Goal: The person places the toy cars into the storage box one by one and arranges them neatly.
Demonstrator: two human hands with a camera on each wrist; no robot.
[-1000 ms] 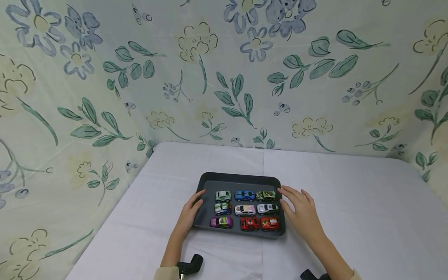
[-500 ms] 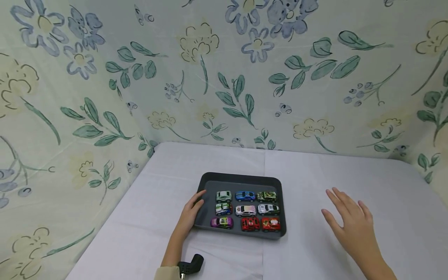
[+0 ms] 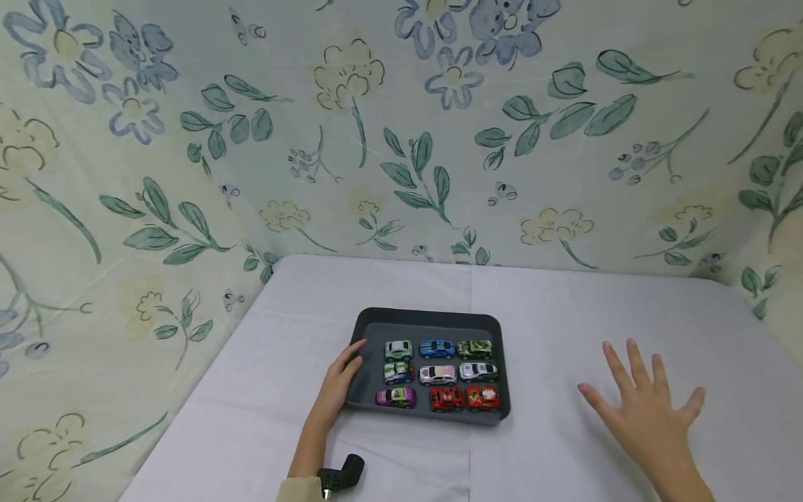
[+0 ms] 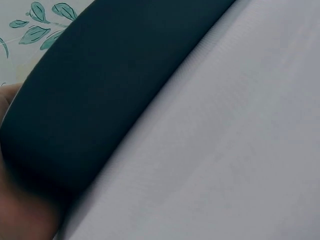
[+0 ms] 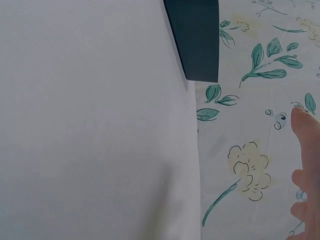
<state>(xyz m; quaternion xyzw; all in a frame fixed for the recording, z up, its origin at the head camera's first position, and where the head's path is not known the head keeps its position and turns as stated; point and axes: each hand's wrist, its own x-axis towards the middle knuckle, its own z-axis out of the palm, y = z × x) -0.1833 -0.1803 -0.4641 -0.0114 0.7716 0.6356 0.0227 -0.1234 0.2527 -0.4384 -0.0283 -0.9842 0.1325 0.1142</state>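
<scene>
A dark grey tray [image 3: 433, 321] lies on the white-covered table, holding several toy cars in rows. Among them are a blue car [image 3: 437, 348], a purple one [image 3: 396, 397] and a red one [image 3: 483, 398]. My left hand [image 3: 337, 382] grips the tray's left side, fingertips over the rim; in the left wrist view the tray's outer wall [image 4: 105, 85] hides part of that hand. Well to the right of the tray, my right hand [image 3: 652, 418] has its fingers spread and holds nothing. The right wrist view catches its fingers [image 5: 309, 135] at the edge.
White cloth [image 3: 558, 314] covers the table. Behind and to the left hangs a curtain [image 3: 282, 139] printed with flowers and leaves. A black wrist-worn device [image 3: 341, 474] sits by the left sleeve [image 3: 300, 490].
My right hand has left the tray's right rim, moved to the right and spread its fingers. The left hand, tray and cars stay as they were.
</scene>
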